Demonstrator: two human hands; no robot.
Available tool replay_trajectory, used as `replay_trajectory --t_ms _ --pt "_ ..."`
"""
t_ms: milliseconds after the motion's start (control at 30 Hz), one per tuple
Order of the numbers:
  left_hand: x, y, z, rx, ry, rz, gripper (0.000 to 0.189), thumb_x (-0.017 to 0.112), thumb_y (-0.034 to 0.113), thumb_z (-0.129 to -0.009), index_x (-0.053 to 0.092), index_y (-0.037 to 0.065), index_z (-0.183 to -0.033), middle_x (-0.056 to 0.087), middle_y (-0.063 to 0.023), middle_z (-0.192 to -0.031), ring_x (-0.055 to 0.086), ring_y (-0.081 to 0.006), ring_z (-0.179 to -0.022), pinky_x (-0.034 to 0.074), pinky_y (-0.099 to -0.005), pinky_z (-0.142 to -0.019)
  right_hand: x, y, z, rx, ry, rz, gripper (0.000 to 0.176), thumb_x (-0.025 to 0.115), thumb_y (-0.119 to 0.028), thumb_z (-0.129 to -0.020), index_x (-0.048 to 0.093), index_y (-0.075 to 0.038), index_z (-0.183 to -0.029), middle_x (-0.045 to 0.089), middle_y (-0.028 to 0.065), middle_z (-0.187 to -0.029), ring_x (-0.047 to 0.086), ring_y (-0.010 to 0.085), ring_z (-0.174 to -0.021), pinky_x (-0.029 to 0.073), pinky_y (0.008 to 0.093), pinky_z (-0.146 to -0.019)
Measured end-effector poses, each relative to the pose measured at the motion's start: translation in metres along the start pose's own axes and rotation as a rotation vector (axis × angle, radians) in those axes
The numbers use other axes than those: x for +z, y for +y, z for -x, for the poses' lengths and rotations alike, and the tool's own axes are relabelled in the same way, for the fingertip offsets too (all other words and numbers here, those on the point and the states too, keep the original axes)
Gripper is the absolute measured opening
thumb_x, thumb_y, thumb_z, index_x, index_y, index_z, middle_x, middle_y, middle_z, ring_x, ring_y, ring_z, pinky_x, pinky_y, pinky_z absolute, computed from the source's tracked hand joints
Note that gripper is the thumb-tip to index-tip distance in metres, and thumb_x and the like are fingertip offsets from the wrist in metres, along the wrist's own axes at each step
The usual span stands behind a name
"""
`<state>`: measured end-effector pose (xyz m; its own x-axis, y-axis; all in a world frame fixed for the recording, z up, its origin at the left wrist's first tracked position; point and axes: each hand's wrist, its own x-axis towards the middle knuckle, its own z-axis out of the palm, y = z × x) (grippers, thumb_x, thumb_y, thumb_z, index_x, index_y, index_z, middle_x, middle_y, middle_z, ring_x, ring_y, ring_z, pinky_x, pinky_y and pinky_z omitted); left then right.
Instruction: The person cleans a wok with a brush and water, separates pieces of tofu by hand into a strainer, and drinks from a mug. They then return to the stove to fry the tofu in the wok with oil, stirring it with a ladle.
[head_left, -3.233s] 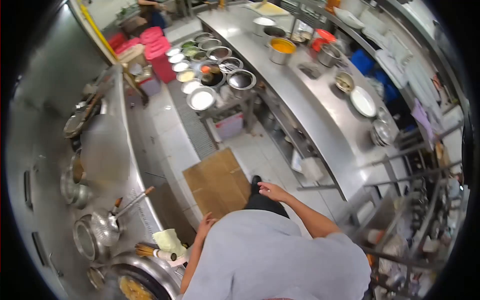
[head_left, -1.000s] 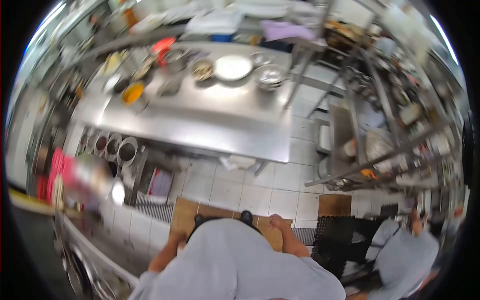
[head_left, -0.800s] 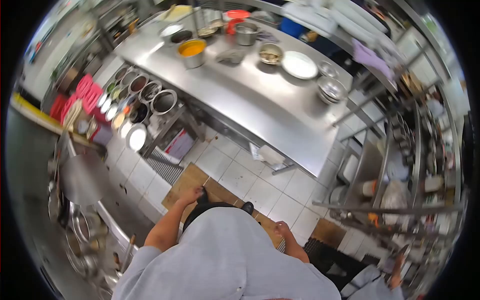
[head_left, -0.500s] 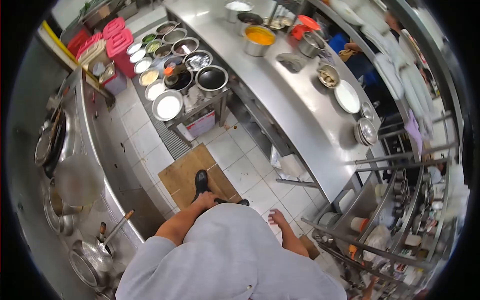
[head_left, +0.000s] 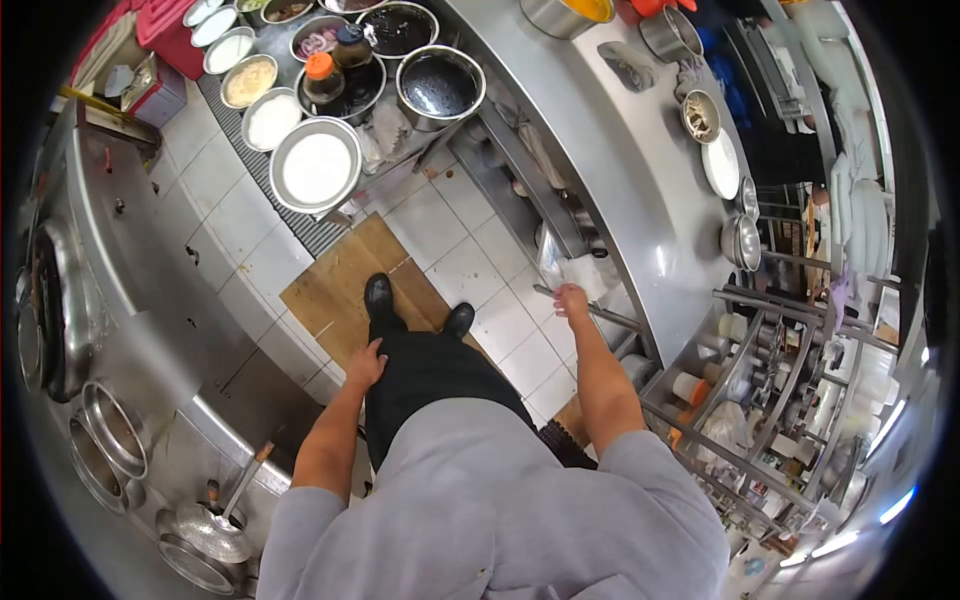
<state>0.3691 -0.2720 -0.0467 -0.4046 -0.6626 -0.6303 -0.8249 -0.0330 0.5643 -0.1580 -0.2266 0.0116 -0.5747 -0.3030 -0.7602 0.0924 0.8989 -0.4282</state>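
Observation:
My left hand [head_left: 367, 363] hangs beside the dark trousers [head_left: 430, 370], its fingers apart and holding nothing. My right hand [head_left: 571, 300] is stretched forward on the other side, fingers loosely apart, with nothing visible in it. In this view it overlaps a metal rail [head_left: 612, 318] under the steel counter [head_left: 625, 190]. A white cloth or paper [head_left: 582, 272] hangs just beyond that hand. Below me, black boots [head_left: 379, 299] stand by a brown cardboard sheet [head_left: 330, 280] on the tiled floor.
Ahead stands a low table with bowls of white liquid [head_left: 316, 168], dark sauce [head_left: 440, 84] and orange-capped jars [head_left: 321, 72]. At left is a stove with pans [head_left: 116, 425] and a strainer [head_left: 212, 530]. A rack [head_left: 740, 420] holds containers at right; steel bowls [head_left: 741, 243] sit on the counter.
My left hand has moved from the front of my waist down beside my thigh. My right hand has reached forward. The view has shifted, bringing the bowls closer and showing both boots.

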Motion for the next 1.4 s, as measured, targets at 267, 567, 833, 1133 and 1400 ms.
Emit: replay_trajectory --t_ms 267,567,833,1133,1400 --pt "0.012 0.031 0.023 0.072 0.156 0.103 0.045 0.059 0.02 -0.088 0.048 0.007 -0.129 0.053 -0.0275 -0.117 0.051 -0.0453 -0.106 0.042 -0.0475 -0.091 -0.052 0.023 -0.098 0.049 0.339 -0.732 0.068 0.057 -0.028 -0.091 0.012 -0.021 -0.142 0.05 0.0195 -0.116 0.059 0.0314 -0.089 0.054 0.0492 -0.071" --pt "0.009 -0.011 0.023 -0.102 0.211 0.003 0.051 0.063 0.021 -0.083 0.047 0.005 -0.129 0.058 -0.0281 -0.108 0.057 -0.0433 -0.097 0.046 -0.047 -0.086 -0.054 0.02 -0.175 -0.228 0.362 -0.722 0.051 0.054 -0.033 -0.09 0.041 -0.012 -0.134 0.054 0.0104 -0.121 0.06 0.0286 -0.094 0.052 0.0431 -0.069" --pt "0.0 0.06 -0.007 -0.129 0.168 -0.071 0.051 0.063 0.019 -0.081 0.049 0.006 -0.128 0.06 -0.0241 -0.108 0.06 -0.0389 -0.099 0.048 -0.0434 -0.085 -0.017 0.042 -0.152 -0.226 0.415 -0.792 0.044 0.052 -0.028 -0.09 0.047 -0.012 -0.13 0.059 0.0115 -0.114 0.061 0.0261 -0.093 0.052 0.0396 -0.068" --pt "-0.013 0.116 -0.04 0.516 0.099 -0.346 0.029 0.062 0.027 -0.081 0.067 0.004 -0.097 0.064 -0.0238 -0.092 0.06 -0.0412 -0.091 0.048 -0.0495 -0.081 0.024 0.11 -0.084 -0.476 0.926 -0.094 0.034 0.046 -0.04 -0.094 0.058 -0.009 -0.091 0.06 0.0088 -0.064 0.058 0.0221 -0.051 0.049 0.0376 -0.052" --pt "-0.054 0.351 -0.009 0.868 0.062 -0.21 0.058 0.074 0.017 -0.07 0.053 0.011 -0.124 0.037 -0.0188 -0.142 0.041 -0.0402 -0.124 0.038 -0.0424 -0.102 -0.035 0.083 0.155 -0.466 0.311 -0.032 0.037 0.048 -0.043 -0.092 0.059 -0.009 -0.085 0.062 0.0096 -0.068 0.064 0.026 -0.067 0.047 0.0396 -0.06"
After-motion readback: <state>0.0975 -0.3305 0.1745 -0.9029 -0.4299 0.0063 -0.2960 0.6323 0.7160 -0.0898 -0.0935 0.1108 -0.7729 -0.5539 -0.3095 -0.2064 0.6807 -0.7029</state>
